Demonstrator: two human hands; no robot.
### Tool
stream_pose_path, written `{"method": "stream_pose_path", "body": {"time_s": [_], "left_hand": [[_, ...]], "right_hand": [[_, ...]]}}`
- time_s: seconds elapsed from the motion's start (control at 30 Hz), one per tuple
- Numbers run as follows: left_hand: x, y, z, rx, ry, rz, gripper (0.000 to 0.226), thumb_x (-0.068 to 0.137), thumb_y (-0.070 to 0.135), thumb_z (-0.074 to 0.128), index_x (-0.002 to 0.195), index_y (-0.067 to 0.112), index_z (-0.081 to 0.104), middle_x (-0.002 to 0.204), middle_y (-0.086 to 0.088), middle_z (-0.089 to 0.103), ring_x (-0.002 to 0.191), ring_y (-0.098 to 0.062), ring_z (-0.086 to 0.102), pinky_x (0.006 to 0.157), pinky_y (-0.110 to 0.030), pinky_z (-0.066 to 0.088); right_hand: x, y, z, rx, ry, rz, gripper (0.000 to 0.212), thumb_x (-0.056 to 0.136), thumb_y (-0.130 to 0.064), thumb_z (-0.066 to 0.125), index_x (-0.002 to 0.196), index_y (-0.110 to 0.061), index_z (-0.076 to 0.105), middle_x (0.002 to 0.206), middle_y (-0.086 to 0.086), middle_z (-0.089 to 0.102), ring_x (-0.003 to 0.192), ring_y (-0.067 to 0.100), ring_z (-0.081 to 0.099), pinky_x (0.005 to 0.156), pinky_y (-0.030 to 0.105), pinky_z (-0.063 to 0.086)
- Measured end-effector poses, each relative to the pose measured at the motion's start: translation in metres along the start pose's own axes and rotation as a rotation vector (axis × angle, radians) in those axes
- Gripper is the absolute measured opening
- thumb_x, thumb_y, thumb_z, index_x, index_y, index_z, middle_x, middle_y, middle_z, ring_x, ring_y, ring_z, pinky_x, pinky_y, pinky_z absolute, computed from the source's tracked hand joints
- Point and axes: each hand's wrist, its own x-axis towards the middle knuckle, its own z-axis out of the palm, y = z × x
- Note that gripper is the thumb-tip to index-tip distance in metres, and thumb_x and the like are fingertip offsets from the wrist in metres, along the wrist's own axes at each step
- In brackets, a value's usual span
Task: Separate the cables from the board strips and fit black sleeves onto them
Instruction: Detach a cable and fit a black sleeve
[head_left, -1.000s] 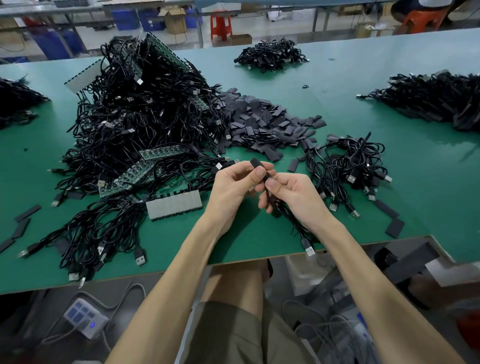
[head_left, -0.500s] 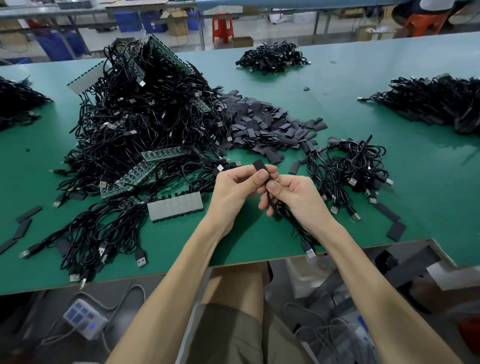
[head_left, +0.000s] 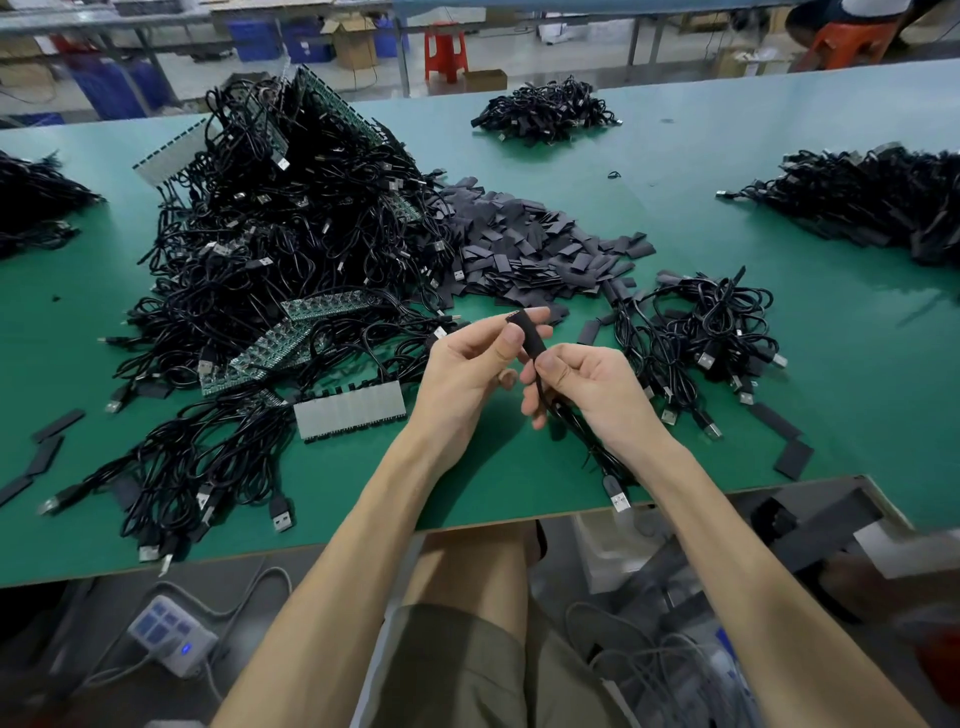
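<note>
Both hands work close together just above the near edge of the table (head_left: 857, 353). The left hand (head_left: 467, 369) pinches 1 black sleeve (head_left: 529, 335) between thumb and forefinger, its upper end poking past the fingertips. The right hand (head_left: 602, 389) pinches the cable (head_left: 589, 441) right at the sleeve's lower mouth, other fingers curled round the cord, which trails down to a USB plug (head_left: 619, 500) overhanging the near edge. How far the cable's end sits inside the sleeve cannot be told. The likeliest trouble is the left pinch flattening the sleeve, so the end jams or buckles instead of sliding through. Too loose a hold would let the sleeve slip off and drop among the spare sleeves (head_left: 519, 244) heaped toward the table's middle. The hanging plug may drag the cord down or catch on the edge. The slack could also snag the bundle of cables (head_left: 696, 322) just right of the hands, or a finished piece could land back in the tangled heap (head_left: 291, 244) on the left with its board strips (head_left: 350, 413).
</note>
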Motion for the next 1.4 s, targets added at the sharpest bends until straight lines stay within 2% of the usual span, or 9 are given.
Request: {"method": "stream_pose_path", "body": {"time_s": [0.13,0.3,0.47,0.57,0.73,0.83,0.97,1.1,1.4], "left_hand": [[0.000,-0.002,0.001,-0.016,0.013,-0.002,0.045,0.085,0.050,0.073,0.117,0.020,0.076,0.097,-0.005,0.075,0.069,-0.015,0.063,0.077,-0.052,0.035],[0.001,-0.004,0.001,-0.041,-0.025,-0.003,0.045,0.091,0.044,0.070,0.123,0.012,0.073,0.071,-0.007,0.059,0.053,-0.024,0.052,0.065,-0.074,0.037],[0.001,-0.003,0.002,-0.006,0.016,-0.014,0.038,0.091,0.047,0.071,0.114,0.018,0.077,0.086,-0.025,0.063,0.063,-0.027,0.056,0.074,-0.062,0.042],[0.001,-0.005,0.002,-0.034,-0.003,-0.012,0.040,0.092,0.042,0.070,0.116,0.010,0.075,0.084,-0.024,0.060,0.056,-0.028,0.051,0.069,-0.077,0.037],[0.001,-0.006,0.002,-0.042,-0.013,-0.006,0.035,0.094,0.037,0.069,0.114,0.008,0.075,0.080,-0.033,0.052,0.053,-0.028,0.049,0.065,-0.078,0.036],[0.001,-0.006,0.002,-0.011,0.051,0.017,0.028,0.094,0.035,0.071,0.108,0.011,0.078,0.078,-0.021,0.058,0.052,-0.025,0.050,0.064,-0.058,0.046],[0.005,-0.006,-0.004,-0.013,0.254,0.042,0.019,0.096,0.031,0.069,0.100,0.018,0.082,0.093,-0.003,0.075,0.062,-0.009,0.042,0.062,-0.023,0.038],[0.007,-0.005,-0.008,-0.121,0.341,0.036,0.018,0.099,0.025,0.065,0.096,0.020,0.082,0.098,-0.002,0.075,0.061,-0.009,0.044,0.063,-0.023,0.038],[0.004,-0.009,0.004,0.267,0.116,0.046,0.023,0.100,0.027,0.065,0.110,0.010,0.077,0.081,0.005,0.073,0.071,-0.007,0.059,0.064,-0.014,0.043]], "right_hand": [[0.000,0.001,0.001,0.020,-0.014,0.000,0.027,0.097,-0.028,0.057,0.086,-0.006,0.070,0.068,0.007,0.071,0.053,0.021,0.064,0.059,0.024,0.054],[0.001,0.002,0.002,0.030,-0.018,0.005,0.027,0.097,-0.025,0.057,0.086,-0.004,0.069,0.068,0.008,0.071,0.053,0.022,0.063,0.058,0.025,0.054],[0.001,0.002,0.002,0.028,-0.019,0.004,0.025,0.096,-0.025,0.058,0.086,-0.004,0.069,0.068,0.009,0.071,0.053,0.022,0.063,0.058,0.025,0.054],[-0.001,0.002,0.001,0.020,-0.011,0.005,0.025,0.096,-0.025,0.059,0.086,-0.004,0.070,0.069,0.010,0.071,0.053,0.023,0.063,0.058,0.027,0.054],[-0.001,0.000,0.003,0.003,0.003,0.006,0.025,0.095,-0.024,0.059,0.086,-0.003,0.069,0.068,0.009,0.071,0.052,0.022,0.063,0.057,0.025,0.053],[-0.001,-0.002,0.003,-0.044,0.005,0.012,0.025,0.099,-0.020,0.057,0.088,-0.001,0.069,0.069,0.008,0.072,0.050,0.021,0.063,0.056,0.024,0.052],[-0.001,-0.001,0.004,-0.141,-0.023,0.034,0.022,0.103,-0.014,0.060,0.095,0.003,0.070,0.078,0.014,0.076,0.057,0.021,0.063,0.063,0.026,0.054],[0.000,0.002,0.006,-0.218,-0.033,0.060,0.015,0.099,-0.015,0.067,0.100,-0.001,0.071,0.082,0.010,0.077,0.064,0.012,0.063,0.065,0.023,0.052],[0.001,0.009,0.000,-0.167,0.231,0.018,0.014,0.099,-0.024,0.067,0.090,-0.015,0.074,0.071,0.000,0.074,0.061,0.009,0.060,0.059,0.022,0.047]]}}
